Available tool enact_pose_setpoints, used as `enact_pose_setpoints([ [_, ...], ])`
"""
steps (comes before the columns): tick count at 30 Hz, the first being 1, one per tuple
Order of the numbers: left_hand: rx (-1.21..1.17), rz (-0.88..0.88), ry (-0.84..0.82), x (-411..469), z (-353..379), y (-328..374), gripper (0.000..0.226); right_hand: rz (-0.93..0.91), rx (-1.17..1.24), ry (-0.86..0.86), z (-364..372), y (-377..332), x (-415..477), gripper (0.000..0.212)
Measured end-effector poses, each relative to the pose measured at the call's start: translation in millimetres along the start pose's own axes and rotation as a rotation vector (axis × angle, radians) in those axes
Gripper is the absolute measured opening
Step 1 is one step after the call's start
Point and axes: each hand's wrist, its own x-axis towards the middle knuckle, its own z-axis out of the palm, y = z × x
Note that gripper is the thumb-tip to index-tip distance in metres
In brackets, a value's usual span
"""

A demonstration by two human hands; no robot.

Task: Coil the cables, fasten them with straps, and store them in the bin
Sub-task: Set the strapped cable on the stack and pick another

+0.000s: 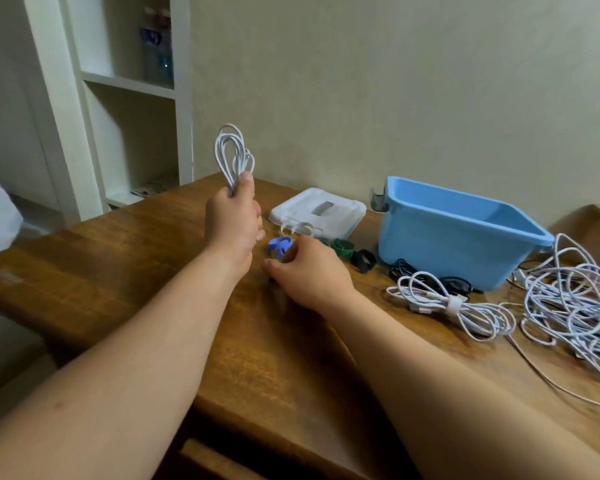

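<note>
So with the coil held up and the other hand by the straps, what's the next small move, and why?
Probably pinch the blue strap with the right hand and bring it to the coiled white cable. The left hand grips that coil unfastened, and the right hand's fingers sit right beside the strap on the wooden table.

a plain cream wall point(395, 81) fills the view from twelve to three o'clock. at ten o'clock stands a white shelf unit point(125, 98), blurred bottles point(158, 53) on its upper shelf. a wooden table point(136, 271) spans the lower half. light is soft and even.
</note>
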Motion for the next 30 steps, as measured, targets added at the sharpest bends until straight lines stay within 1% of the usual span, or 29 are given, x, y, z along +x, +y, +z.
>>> enact_pose_setpoints([
  [2, 0.031, -0.005, 0.003, 1, 0, 0, 0.037, -0.009, 0.025, -0.014, -3, 4, 2, 0.023],
  [3, 0.05, -0.007, -0.005, 0, 0, -1, 0.037, -0.016, 0.06, -0.019, -7, 7, 0, 0.02],
  [5, 0.072, -0.007, -0.049, -5, 2, -3, 0.034, -0.041, 0.176, 0.005, -16, 18, -6, 0.02],
  [7, 0.08, -0.01, -0.165, -14, 6, -4, 0.03, -0.093, 0.299, 0.095, -30, 36, -16, 0.022],
  [9, 0.104, -0.022, -0.328, -28, 15, -7, 0.026, -0.143, 0.398, 0.181, -49, 59, -28, 0.021],
  [12, 0.141, -0.012, -0.56, -52, 45, -8, 0.017, -0.171, 0.484, 0.239, -83, 90, -46, 0.022],
  [14, 0.161, -0.019, -0.633, -64, 69, -6, 0.013, -0.163, 0.543, 0.263, -99, 104, -54, 0.021],
  [18, 0.202, -0.058, -0.72, -76, 100, -7, 0.015, -0.146, 0.628, 0.3, -103, 122, -59, 0.017],
  [22, 0.197, -0.08, -0.755, -83, 105, -14, 0.016, -0.152, 0.743, 0.315, -98, 132, -57, 0.016],
  [26, 0.248, -0.064, -0.801, -84, 98, -18, 0.018, -0.151, 0.856, 0.268, -94, 138, -56, 0.015],
  [30, 0.296, -0.014, -0.845, -78, 94, -15, 0.018, -0.13, 1.043, 0.222, -95, 141, -54, 0.019],
])
